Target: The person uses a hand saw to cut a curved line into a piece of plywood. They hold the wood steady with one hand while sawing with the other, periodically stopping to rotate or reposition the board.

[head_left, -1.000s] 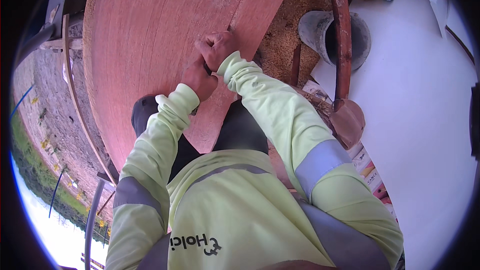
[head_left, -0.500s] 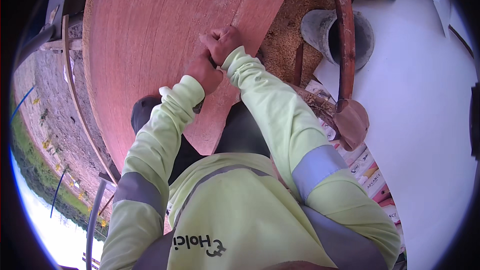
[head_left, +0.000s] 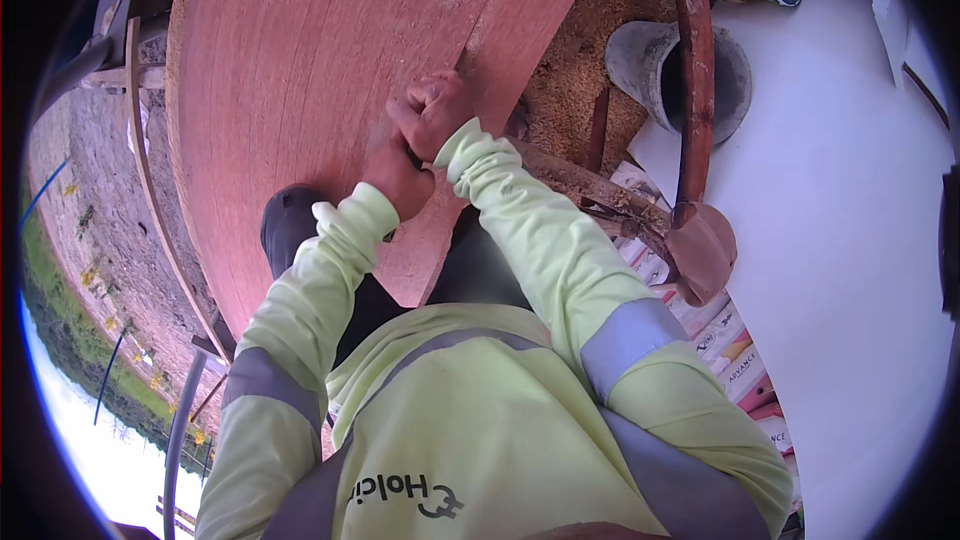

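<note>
Both hands are bunching together at the board's edge, toward twelve o'clock from the person's chest. The right hand [head_left: 437, 112] is closing its grip over that edge of the reddish plywood board [head_left: 320, 70], apparently steadying it; the left hand [head_left: 398, 177] is pressing just beneath, its grip hidden.

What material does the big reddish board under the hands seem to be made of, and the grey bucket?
The reddish board looks like wood, probably plywood: fine parallel grain lines, a matte unpolished face, and sawdust beside its edge. The grey bucket could be plastic or metal; its dull, grey-crusted wall suggests dried cement, so the material underneath stays uncertain.
</note>
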Available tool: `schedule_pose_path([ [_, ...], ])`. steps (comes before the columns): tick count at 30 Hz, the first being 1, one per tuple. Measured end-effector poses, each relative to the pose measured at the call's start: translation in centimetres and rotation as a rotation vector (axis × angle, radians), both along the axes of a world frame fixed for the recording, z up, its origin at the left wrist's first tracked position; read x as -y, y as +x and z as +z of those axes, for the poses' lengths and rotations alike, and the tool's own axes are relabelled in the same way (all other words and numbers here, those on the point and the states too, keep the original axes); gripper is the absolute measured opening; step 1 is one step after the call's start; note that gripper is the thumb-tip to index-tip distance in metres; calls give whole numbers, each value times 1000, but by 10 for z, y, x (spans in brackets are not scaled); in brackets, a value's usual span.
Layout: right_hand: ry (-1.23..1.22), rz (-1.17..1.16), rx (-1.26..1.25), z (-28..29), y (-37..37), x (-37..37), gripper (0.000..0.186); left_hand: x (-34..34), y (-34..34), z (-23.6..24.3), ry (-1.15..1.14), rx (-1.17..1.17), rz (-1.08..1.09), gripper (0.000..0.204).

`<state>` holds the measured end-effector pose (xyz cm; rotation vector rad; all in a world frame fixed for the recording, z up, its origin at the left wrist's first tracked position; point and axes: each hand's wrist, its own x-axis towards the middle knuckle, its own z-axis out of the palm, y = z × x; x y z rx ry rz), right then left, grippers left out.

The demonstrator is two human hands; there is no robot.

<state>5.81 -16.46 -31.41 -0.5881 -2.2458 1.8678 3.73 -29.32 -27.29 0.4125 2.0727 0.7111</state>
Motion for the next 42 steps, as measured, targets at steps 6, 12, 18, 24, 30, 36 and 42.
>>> schedule_pose_path([
  [6, -2, 14, 20, 38, 5, 25, 38, 22, 0, 53, -91, 129, -9, 45],
  [12, -38, 50, -113, 128, 56, 82, 38, 86, 38, 154, -36, 150, -135, 50],
  [18, -239, -35, 182, -13, 2, -9, 36, -5, 2, -16, -30, 5, 7, 37],
  [24, 44, 31, -106, 89, 48, 80, 37, 71, 31, 124, -184, 208, -4, 51],
  [30, 50, -43, -140, 76, 45, 73, 37, 60, 28, 110, -146, 156, -66, 42],
  [36, -182, -172, 64, -24, -8, -3, 35, -14, -10, -18, -6, -34, -44, 37],
  [42, 52, 7, -126, 131, 57, 94, 32, 85, 36, 168, -19, 166, -101, 58],
])
